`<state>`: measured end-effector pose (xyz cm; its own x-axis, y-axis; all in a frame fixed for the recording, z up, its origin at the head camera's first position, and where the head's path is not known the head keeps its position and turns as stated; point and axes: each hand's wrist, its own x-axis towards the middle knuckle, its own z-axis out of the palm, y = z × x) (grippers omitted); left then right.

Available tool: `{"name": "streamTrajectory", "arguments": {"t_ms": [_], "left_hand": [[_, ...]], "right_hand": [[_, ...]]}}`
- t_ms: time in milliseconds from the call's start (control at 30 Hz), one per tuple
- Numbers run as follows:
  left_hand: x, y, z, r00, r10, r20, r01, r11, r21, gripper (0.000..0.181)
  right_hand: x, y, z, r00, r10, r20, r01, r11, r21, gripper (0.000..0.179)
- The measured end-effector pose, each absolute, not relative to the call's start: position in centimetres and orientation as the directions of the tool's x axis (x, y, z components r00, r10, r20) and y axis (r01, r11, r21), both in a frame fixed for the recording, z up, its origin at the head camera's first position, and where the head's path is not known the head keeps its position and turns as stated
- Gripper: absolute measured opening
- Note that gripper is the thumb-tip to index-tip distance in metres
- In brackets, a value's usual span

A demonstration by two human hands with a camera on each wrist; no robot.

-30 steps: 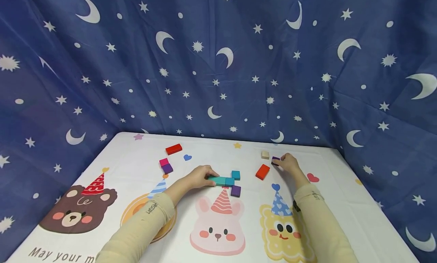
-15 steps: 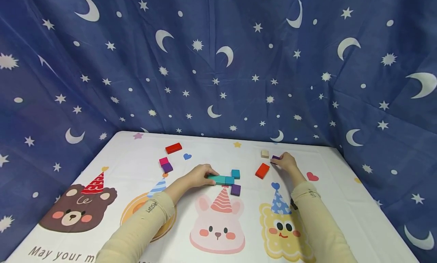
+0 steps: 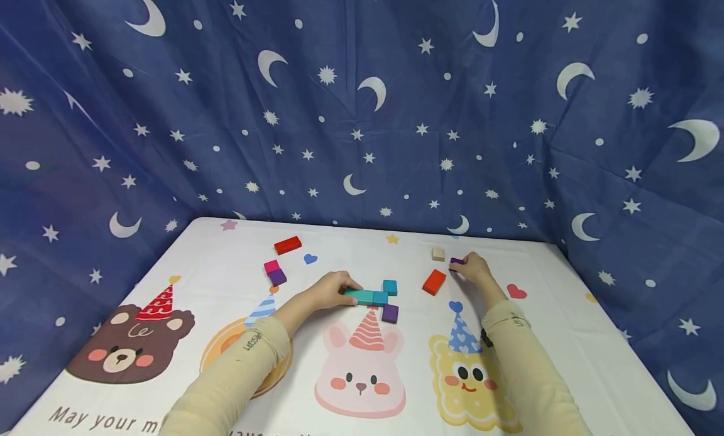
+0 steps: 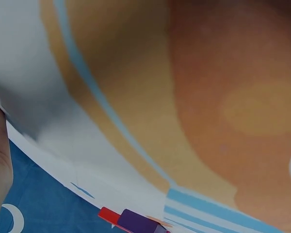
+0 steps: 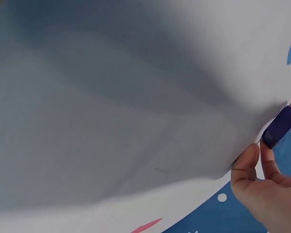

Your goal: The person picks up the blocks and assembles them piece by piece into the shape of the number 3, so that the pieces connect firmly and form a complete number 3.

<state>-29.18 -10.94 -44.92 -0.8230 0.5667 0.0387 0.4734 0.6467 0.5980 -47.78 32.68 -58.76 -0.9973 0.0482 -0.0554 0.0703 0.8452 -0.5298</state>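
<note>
In the head view, my left hand (image 3: 330, 290) holds the left end of a teal block (image 3: 359, 297) between thumb and fingers. A blue block (image 3: 380, 299) adjoins its right end. Close by lie a blue cube (image 3: 389, 288) and a purple block (image 3: 390, 313). At the far right of the group, my right hand (image 3: 478, 271) pinches a dark purple block (image 3: 457, 261), partly hidden by the fingers. The right wrist view shows that dark purple block (image 5: 280, 127) at a fingertip; part of the grip is cut off by the frame edge.
A cream cube (image 3: 438, 254) and a red-orange block (image 3: 434, 282) lie left of my right hand. Toward the left are a red block (image 3: 288, 245), a pink cube (image 3: 271, 266) and another purple block (image 3: 277, 277). A dark object (image 3: 486, 338) is partly behind my right sleeve.
My right hand shifts very slightly at the dark purple block. The left hand and the other blocks stay put; the view itself drifts a little.
</note>
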Motion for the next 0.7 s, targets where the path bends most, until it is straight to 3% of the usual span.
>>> {"name": "streamTrajectory", "arguments": {"t_ms": [333, 500, 700], "left_hand": [[-28.8, -11.4, -44.9, -0.830, 0.556, 0.038, 0.463, 0.650, 0.603, 0.030], [-28.8, -11.5, -44.9, -0.828, 0.559, 0.048, 0.469, 0.641, 0.608, 0.030], [-28.7, -11.5, -44.7, -0.834, 0.551, 0.040, 0.457, 0.648, 0.609, 0.030]], "right_hand": [[-47.7, 32.2, -59.0, -0.998, 0.050, -0.050, 0.069, 0.847, -0.527, 0.069], [-50.2, 33.7, -62.1, -0.998, 0.065, 0.004, 0.053, 0.848, -0.527, 0.065], [-54.8, 37.0, -67.2, -0.999, 0.022, -0.037, 0.039, 0.821, -0.569, 0.086]]}}
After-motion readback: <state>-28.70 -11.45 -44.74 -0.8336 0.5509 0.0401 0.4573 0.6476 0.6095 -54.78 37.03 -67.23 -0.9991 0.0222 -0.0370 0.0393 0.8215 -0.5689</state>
